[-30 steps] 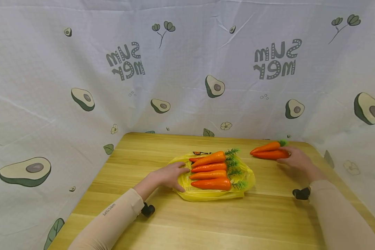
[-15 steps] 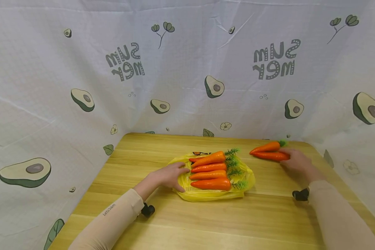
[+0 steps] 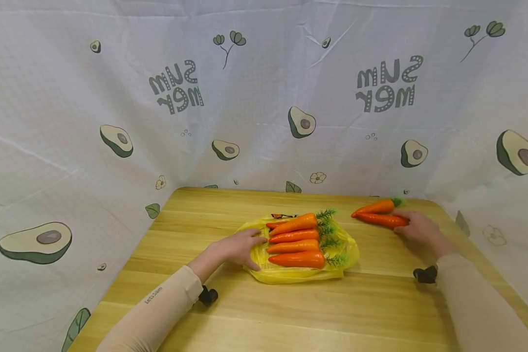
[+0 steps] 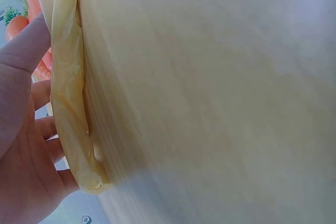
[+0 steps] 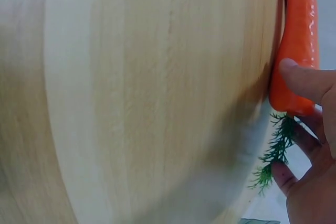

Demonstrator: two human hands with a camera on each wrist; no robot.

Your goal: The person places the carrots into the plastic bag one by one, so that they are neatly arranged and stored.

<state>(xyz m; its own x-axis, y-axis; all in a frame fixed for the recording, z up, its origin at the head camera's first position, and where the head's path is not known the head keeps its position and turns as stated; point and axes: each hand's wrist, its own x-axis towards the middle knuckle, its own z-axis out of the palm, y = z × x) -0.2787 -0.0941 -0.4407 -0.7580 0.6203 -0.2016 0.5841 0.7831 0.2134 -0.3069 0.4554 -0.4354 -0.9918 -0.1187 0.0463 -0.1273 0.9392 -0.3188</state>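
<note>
My left hand point(image 3: 238, 247) rests with spread fingers at the left edge of a yellow plastic bag point(image 3: 290, 277). In the left wrist view its fingers reach past the bag's rolled edge point(image 4: 67, 72). Several orange carrots point(image 3: 296, 259) with green tops lie side by side on the bag, tips toward that hand. At the right, my right hand point(image 3: 419, 230) holds the thick end of a red-orange carrot point(image 3: 380, 219). The right wrist view has its thumb on the carrot point(image 5: 300, 30), fingers partly hidden behind, near the green leaves point(image 5: 278, 142).
Another orange carrot point(image 3: 380, 206) lies just behind the held one, their tips close together. The wooden table point(image 3: 290, 318) ends at a white cloth backdrop point(image 3: 255, 98) printed with avocados. Dark wrist cameras sit under both wrists.
The held carrot's thick end has swung slightly toward me with my right hand, opening a small gap from the carrot behind. The left hand and the carrots on the bag stay put.
</note>
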